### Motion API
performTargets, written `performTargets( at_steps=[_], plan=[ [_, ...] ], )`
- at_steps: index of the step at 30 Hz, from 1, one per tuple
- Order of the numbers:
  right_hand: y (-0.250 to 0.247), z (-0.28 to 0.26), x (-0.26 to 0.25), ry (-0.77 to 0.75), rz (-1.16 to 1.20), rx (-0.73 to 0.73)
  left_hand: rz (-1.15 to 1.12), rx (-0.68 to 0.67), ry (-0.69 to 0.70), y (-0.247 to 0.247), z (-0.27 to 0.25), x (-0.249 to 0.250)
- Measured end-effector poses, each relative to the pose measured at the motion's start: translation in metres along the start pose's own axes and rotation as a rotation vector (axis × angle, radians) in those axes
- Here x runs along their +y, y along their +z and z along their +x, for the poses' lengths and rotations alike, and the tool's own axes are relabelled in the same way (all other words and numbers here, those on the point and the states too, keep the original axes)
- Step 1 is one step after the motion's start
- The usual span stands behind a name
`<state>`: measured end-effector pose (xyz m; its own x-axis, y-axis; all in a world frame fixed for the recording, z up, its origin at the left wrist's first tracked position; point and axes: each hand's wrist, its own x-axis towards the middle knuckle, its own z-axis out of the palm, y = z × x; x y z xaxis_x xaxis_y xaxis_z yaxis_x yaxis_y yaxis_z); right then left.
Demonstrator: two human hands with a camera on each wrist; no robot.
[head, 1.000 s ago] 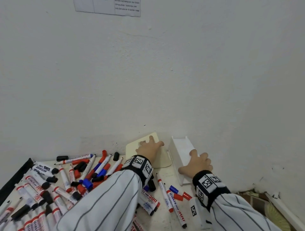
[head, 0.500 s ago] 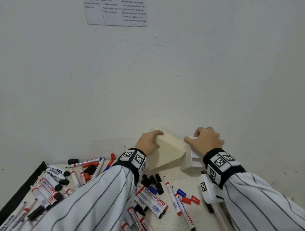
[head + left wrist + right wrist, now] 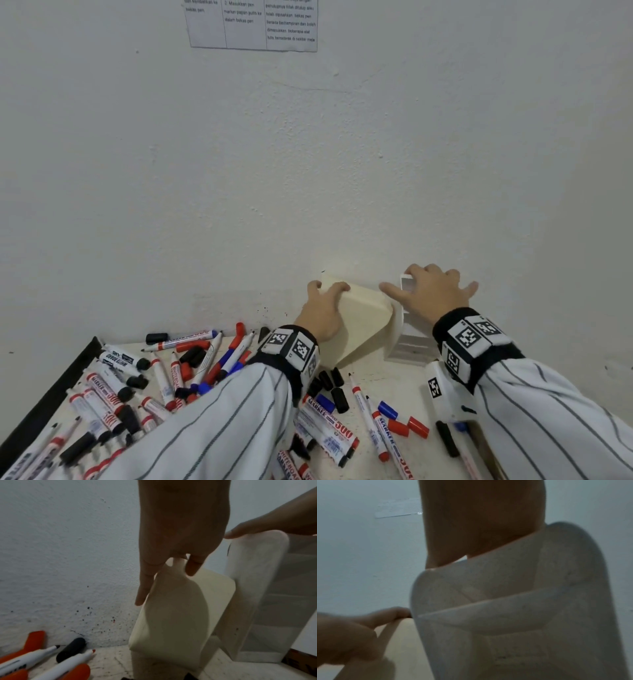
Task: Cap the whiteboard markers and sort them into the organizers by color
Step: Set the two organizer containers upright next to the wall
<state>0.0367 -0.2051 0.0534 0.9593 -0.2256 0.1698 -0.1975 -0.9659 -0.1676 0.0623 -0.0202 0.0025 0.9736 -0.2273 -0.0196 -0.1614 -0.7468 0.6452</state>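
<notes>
We are gripping the cream organizer (image 3: 356, 325) with our left hand (image 3: 322, 313), fingers curled over its top edge, just right of centre in the lower part of the head view. Our right hand (image 3: 428, 296) is lying over the top of the white organizer (image 3: 409, 344), fingers bent over its rim and thumb reaching toward the cream one. The two organizers are standing side by side against the wall (image 3: 308, 171), touching or nearly so; the cream one is tilting.

We are judging both to be light, hollow, stiff plastic: easy to lift, but smooth-walled and prone to tip or slide, so taking them by the top rim, fingers inside and thumb outside, seems safest. The left wrist view is showing our fingers (image 3: 192, 566) hooking that rim.

The markers (image 3: 164, 383) and loose caps (image 3: 337, 394) are lying scattered across the table (image 3: 404, 380), filling the lower left and lower centre of the frame; none is sitting in an organizer that we can see. They look light, rigid and apt to roll, so we would be pinching each mid-barrel.
</notes>
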Motion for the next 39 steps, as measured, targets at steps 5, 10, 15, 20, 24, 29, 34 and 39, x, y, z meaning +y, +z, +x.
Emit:
performTargets(
  at_steps=[5, 10, 15, 20, 24, 29, 34, 39],
  plan=[
    [-0.007, 0.004, 0.008, -0.143, 0.232, -0.036, 0.057, 0.009, -0.117, 0.02, -0.003, 0.0],
    [-0.018, 0.012, 0.028, -0.15, 0.424, -0.082, 0.153, 0.079, -0.176, 0.026, -0.002, -0.007],
    [0.001, 0.008, 0.034, -0.156, 0.368, 0.023, 0.243, 0.15, -0.209, 0.035, -0.004, 0.002],
    [-0.003, 0.01, 0.036, 0.007, 0.584, 0.166, 0.165, 0.142, -0.265, 0.041, -0.002, 0.007],
    [-0.006, 0.009, 0.035, 0.018, 0.667, 0.032, 0.122, 0.16, -0.272, 0.042, 0.0, 0.002],
    [0.008, 0.003, 0.027, 0.0, 0.805, -0.151, 0.156, 0.226, -0.288, 0.044, -0.001, 0.004],
    [0.024, 0.0, 0.029, -0.131, 0.766, -0.018, 0.083, 0.256, -0.253, 0.042, -0.005, 0.003],
    [0.027, 0.002, 0.027, -0.098, 0.752, 0.082, -0.056, 0.309, -0.086, 0.028, -0.017, -0.003]
  ],
)
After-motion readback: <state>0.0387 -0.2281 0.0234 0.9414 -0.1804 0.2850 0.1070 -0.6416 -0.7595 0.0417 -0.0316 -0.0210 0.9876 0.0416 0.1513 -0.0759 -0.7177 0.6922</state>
